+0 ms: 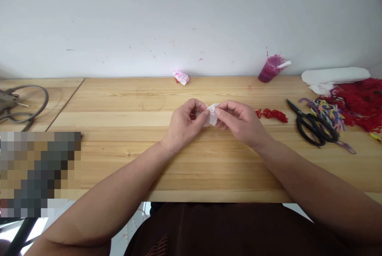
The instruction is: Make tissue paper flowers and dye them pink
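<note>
Above the middle of the wooden table (119, 128), both my hands pinch one small piece of white tissue (212, 115). My left hand (188, 122) grips its left side between thumb and fingers. On the other side, my right hand (238, 120) has thumb and forefinger closed on the tissue's right part. Whether anything lies inside the tissue is hidden by my fingers. Just right of my right hand, a short bundle of red yarn (276, 115) rests on the table.
Black-handled scissors (316, 126) lie at right on multicoloured yarn scraps (330, 112), by a red yarn heap (361, 98). Behind are a white roll (336, 75) and a purple-stained cup (270, 69). A pink-spotted tissue wad (181, 77) sits near the wall; cables (44, 92) lie left.
</note>
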### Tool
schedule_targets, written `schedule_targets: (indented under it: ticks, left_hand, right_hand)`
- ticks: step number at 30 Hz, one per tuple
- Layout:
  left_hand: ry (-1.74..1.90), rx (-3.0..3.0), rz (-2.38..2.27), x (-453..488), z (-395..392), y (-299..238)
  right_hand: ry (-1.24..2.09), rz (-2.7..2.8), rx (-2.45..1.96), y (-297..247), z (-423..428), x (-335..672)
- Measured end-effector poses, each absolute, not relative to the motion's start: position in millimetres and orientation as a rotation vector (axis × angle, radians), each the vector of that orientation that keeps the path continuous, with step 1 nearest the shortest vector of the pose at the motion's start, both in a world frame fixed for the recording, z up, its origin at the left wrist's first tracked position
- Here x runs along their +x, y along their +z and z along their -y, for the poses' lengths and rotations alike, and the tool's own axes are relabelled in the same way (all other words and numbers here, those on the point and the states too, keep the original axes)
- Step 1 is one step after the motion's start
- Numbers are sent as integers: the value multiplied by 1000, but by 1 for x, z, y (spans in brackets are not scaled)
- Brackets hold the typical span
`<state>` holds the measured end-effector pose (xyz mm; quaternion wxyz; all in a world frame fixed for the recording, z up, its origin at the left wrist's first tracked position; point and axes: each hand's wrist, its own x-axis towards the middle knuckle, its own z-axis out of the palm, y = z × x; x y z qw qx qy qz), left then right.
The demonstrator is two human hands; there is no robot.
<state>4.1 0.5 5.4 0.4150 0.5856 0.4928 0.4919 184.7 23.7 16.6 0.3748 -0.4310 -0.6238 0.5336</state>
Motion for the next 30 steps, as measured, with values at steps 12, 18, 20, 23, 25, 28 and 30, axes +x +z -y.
schedule_targets:
  ticks: [12,18,20,23,25,28,30]
  left_hand:
    - [1239,1578,-1262,1,1,5]
    - [1239,1637,-1338,1,1,6]
    - [1250,1587,-1341,0,0,4]
    - [1246,1558,-1346,0,-2,2]
    - [1233,1623,-1357,0,-1,2]
    - [1224,1747,-1334,1,0,3]
    - [1222,1768,-1325,1,1,4]
  right_hand:
    - [1154,1605,-1101,9,-26,183]
    - [854,1790,-1023,12,-21,180]
    - [855,1790,-1052,12,-21,181]
    - [1079,1722,-1114,11,-23,182]
    - [1235,1653,-1119,11,-25,183]
    - [1339,1553,-1118,9,-28,184]
    - [1359,1513,-1123,9,-30,183]
